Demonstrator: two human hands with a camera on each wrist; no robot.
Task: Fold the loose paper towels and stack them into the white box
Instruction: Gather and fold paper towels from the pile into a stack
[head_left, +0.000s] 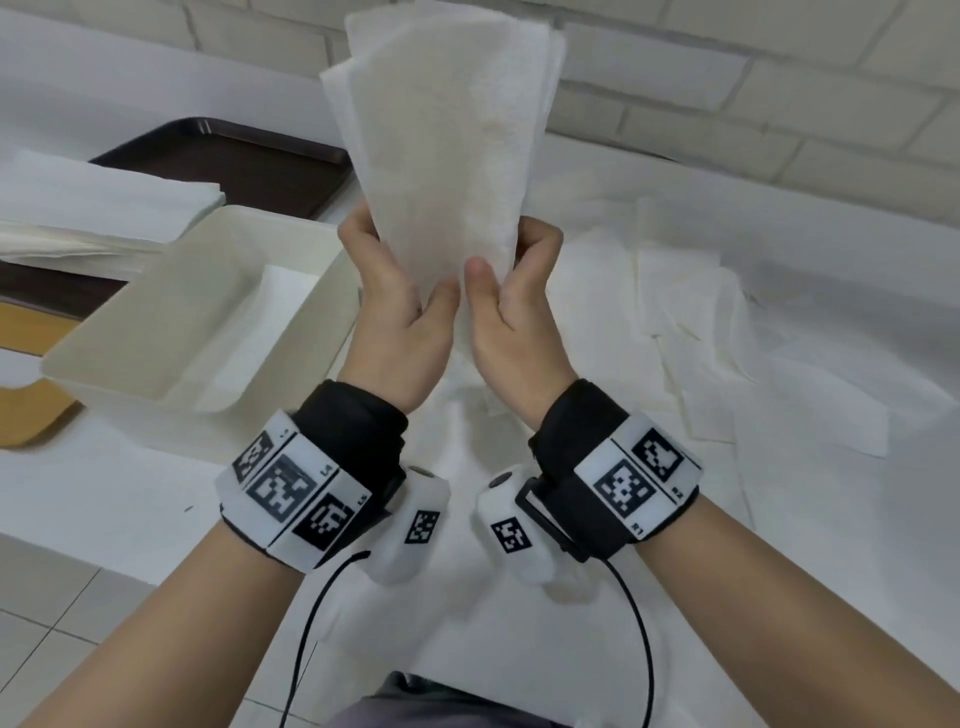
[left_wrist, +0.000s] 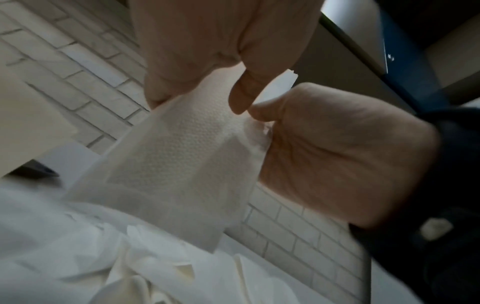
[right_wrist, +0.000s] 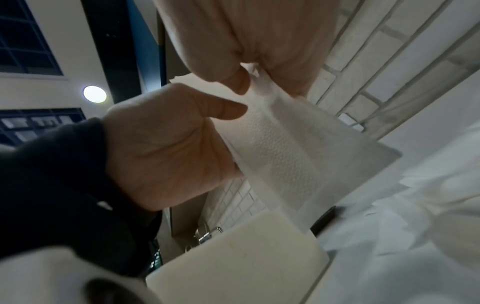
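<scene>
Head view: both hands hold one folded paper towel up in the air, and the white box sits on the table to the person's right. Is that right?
Not quite. The head view shows the white box on the table to the person's left, not the right; the loose towels lie on the right. The rest stands: the left hand and right hand both grip the lower end of the folded paper towel, held up in the air.

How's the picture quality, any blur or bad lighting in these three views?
Head view: bright, even and sharp on the towel and both wristbands; wall lines bow from the wide lens. Left wrist view: dim, with the loose towels blurred. Right wrist view: dark, a ceiling light glaring, and the box soft.
</scene>
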